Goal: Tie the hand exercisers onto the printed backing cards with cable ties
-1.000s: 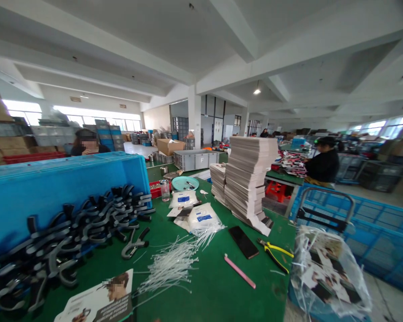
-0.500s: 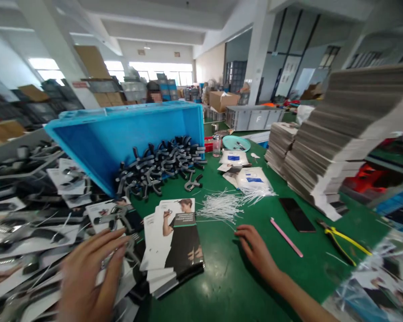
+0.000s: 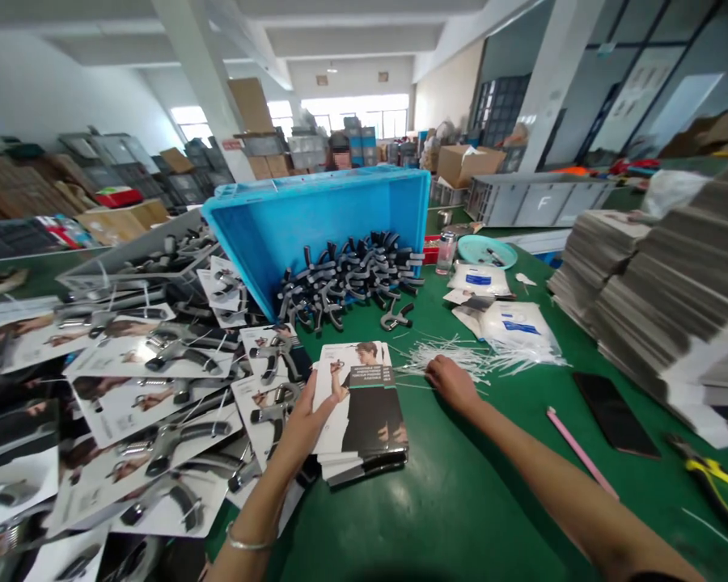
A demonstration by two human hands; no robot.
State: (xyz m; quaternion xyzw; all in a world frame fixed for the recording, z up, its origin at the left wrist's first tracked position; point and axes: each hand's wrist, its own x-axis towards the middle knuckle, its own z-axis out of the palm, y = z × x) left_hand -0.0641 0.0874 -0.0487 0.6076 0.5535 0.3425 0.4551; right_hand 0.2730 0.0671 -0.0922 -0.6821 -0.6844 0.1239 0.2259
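Note:
My left hand [image 3: 308, 419] rests against the left edge of a stack of printed cards [image 3: 370, 404], its fingers apart and its thumb over the top card. My right hand [image 3: 452, 381] is at the near edge of a pile of white cable ties [image 3: 446, 356], fingers curled together; whether a tie is between them is too small to tell. Left of the stack, many cards with grey and black hand grippers fastened on them [image 3: 182, 356] lie spread in layers. Loose hand grippers [image 3: 352, 275] spill from a tipped blue crate [image 3: 321, 214].
On the right are a black phone [image 3: 615, 414], a pink stick [image 3: 582, 453], yellow-handled pliers [image 3: 713, 477] and tall card stacks [image 3: 673, 299]. White plastic packs [image 3: 515, 327], a glass jar [image 3: 446, 252] and a turquoise plate [image 3: 487, 251] stand farther back.
The view has turned left. My left hand has moved from above the carded grippers to the card stack. My right hand has reached the cable ties, and its fingers have curled in.

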